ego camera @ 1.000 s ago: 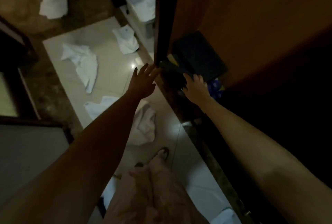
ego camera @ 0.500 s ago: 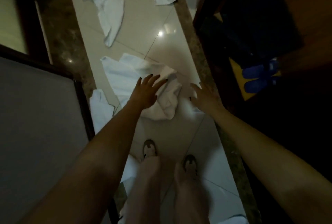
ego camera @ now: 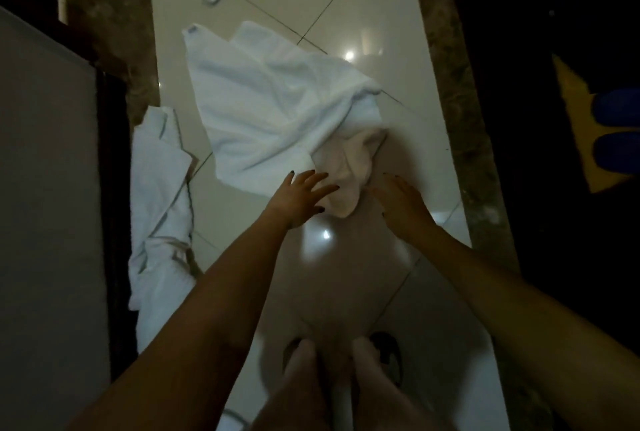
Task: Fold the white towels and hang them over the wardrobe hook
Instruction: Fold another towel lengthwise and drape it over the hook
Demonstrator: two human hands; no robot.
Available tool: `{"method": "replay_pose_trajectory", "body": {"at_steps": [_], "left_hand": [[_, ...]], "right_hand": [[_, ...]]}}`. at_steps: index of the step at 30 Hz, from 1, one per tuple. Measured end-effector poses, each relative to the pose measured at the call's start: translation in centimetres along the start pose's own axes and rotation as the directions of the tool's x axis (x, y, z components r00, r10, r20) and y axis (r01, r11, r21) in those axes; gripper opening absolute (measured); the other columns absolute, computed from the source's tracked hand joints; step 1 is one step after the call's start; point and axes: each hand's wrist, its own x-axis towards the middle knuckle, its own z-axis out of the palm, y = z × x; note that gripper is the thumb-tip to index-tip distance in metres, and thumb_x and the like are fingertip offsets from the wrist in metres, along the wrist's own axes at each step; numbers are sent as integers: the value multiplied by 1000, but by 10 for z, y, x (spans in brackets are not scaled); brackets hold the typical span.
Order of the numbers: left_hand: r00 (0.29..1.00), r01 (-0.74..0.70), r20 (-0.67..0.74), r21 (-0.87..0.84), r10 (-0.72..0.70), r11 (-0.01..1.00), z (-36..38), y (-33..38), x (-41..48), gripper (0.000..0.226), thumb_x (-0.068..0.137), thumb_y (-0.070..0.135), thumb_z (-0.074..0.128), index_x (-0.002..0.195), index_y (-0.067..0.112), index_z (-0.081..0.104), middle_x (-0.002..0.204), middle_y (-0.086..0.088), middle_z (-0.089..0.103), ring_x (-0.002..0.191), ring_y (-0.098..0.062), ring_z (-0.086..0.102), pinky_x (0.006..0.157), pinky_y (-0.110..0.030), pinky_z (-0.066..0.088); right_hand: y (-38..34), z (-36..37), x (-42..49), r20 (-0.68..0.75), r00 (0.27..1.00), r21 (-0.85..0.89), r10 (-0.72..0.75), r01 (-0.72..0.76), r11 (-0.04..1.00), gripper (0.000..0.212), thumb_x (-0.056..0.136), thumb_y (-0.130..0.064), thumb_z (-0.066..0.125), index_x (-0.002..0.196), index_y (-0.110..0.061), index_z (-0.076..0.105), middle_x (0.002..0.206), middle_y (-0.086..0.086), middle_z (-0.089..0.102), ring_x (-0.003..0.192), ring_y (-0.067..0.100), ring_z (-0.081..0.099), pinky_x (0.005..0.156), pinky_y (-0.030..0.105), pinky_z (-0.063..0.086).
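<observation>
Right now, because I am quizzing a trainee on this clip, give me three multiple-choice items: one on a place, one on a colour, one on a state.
1. Where does the big crumpled towel lie?
A. on the tiled floor
B. on a bed
C. over a hook

2. What colour are the slippers at the right edge?
A. red
B. blue
C. green

3. How are the left hand and right hand?
A. both fists
B. both gripping a towel
C. both open, fingers spread

Key:
1 A, floor tiles show all round the towel.
2 B, both toes show blue.
3 C, the fingers are straight and hold nothing.
</observation>
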Motion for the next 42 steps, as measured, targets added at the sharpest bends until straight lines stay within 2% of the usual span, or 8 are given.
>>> {"method": "replay_pose_trajectory", "body": {"at_steps": [4,7,10,15,19,25,29,42], "left_hand": [[990,17,-141,-54,-24,998,47,-30,44,60,93,53,48,148,38,28,160,-2,14,146,-28,13,116,-53,14],[994,-73,-81,60,78,995,70,-59,66,57,92,54,48,145,35,35,161,-2,10,147,-27,5,115,-57,4],[983,-125,-124,110,138,986,86,-72,74,48,91,51,52,131,24,49,159,-5,17,147,-27,9,114,-58,7],[938,-177,-281,114,203,978,81,-71,58,37,88,35,64,112,8,61,131,-13,55,135,-28,40,114,-55,16],[914,3,-405,-22,-12,1000,53,-70,17,27,87,29,67,101,7,63,100,-15,64,104,-32,60,108,-55,27],[904,150,-350,-273,-244,950,-25,-59,-73,20,87,17,68,79,3,57,80,-17,62,80,-36,59,100,-47,34],[892,147,-367,-316,-264,937,-106,-51,-135,17,84,15,71,78,1,62,76,-19,63,72,-39,59,73,-40,41],[706,166,-607,-359,-365,918,-401,-25,-319,22,100,31,43,101,14,56,90,-11,64,78,-36,60,59,-39,43]], "right_hand": [[25,48,60,-78,987,-120,-142,133,984,49,101,-30,35,149,-21,35,152,11,34,140,29,31,113,46,25],[40,75,94,-112,975,-156,-191,172,973,62,98,-48,45,152,-24,26,159,8,21,148,26,15,120,48,4],[47,88,102,-2,972,-264,-236,227,938,47,101,-22,44,147,-29,39,162,15,2,149,34,0,117,54,-1],[49,76,85,-101,945,-306,-311,268,914,27,61,15,78,84,2,71,129,34,55,118,59,49,90,80,31],[57,45,56,-203,913,-345,-354,272,898,24,65,11,78,84,1,67,127,28,59,121,53,51,96,75,33],[26,-44,-13,-295,886,-379,-357,235,895,33,62,6,81,89,-6,66,101,16,69,117,40,59,106,62,27],[-21,-123,-62,-299,940,-291,-164,74,954,17,74,-7,78,88,-10,69,87,12,69,94,33,66,101,52,43],[-102,-424,-227,-516,857,-25,-21,10,1000,18,93,-12,54,109,-4,53,72,21,62,62,39,60,51,39,46]]}}
